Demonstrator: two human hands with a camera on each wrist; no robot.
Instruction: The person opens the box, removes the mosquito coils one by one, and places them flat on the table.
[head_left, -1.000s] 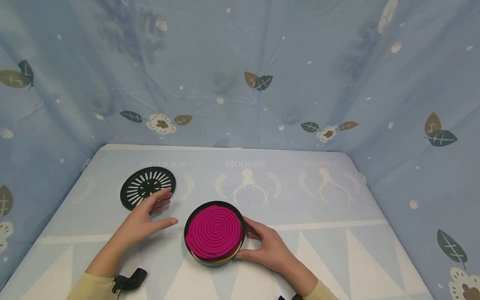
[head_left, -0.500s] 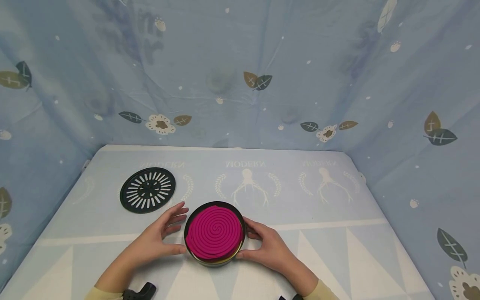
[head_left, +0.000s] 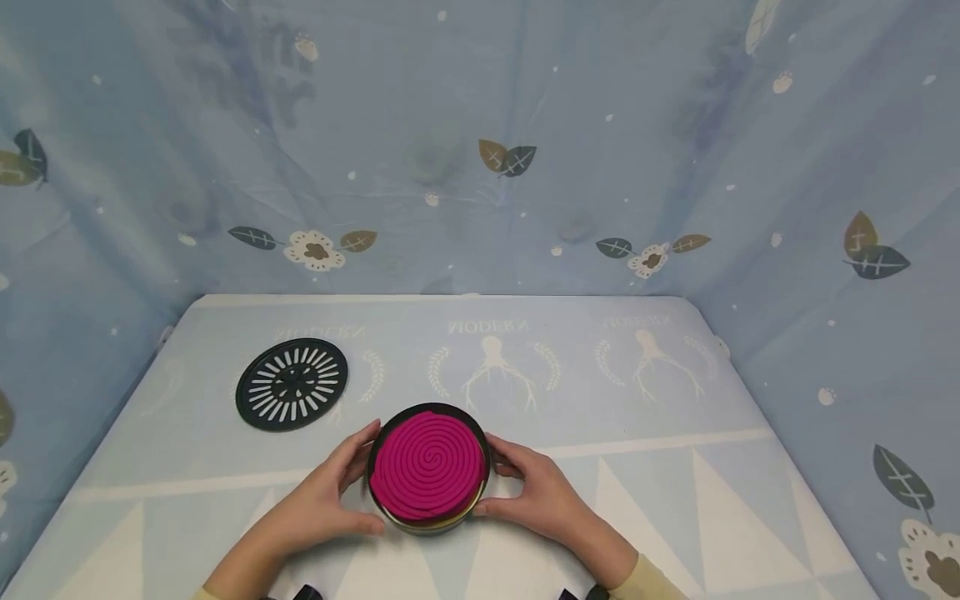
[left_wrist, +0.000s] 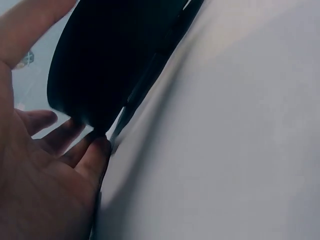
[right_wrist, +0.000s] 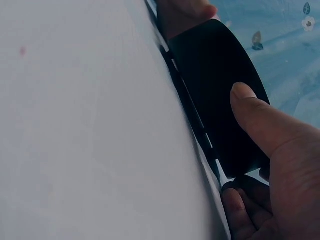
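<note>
A round black tin (head_left: 485,442) with a yellowish inner wall stands in the middle of the near table in the head view. Inside it lies a magenta spiral coil (head_left: 430,467), which looks like a mosquito coil. My right hand (head_left: 540,493) holds the tin's right side, with the thumb (right_wrist: 252,105) on its dark wall and the other fingers farther round. At the left side, my left hand (head_left: 318,504) reaches around the tin. Its fingertips touch the wall near the bottom in the left wrist view, while the thumb (left_wrist: 30,30) stands extended and looks apart from it.
A flat black slotted lid (head_left: 292,384) lies on the table to the back left of the tin. The patterned cloth of the table (head_left: 675,500) meets blue printed curtains (head_left: 465,100) at the back and both sides.
My left hand has come away from the slotted lid, moving right and nearer to me, up to the tin's left side. The right hand and the tin have stayed in place.
</note>
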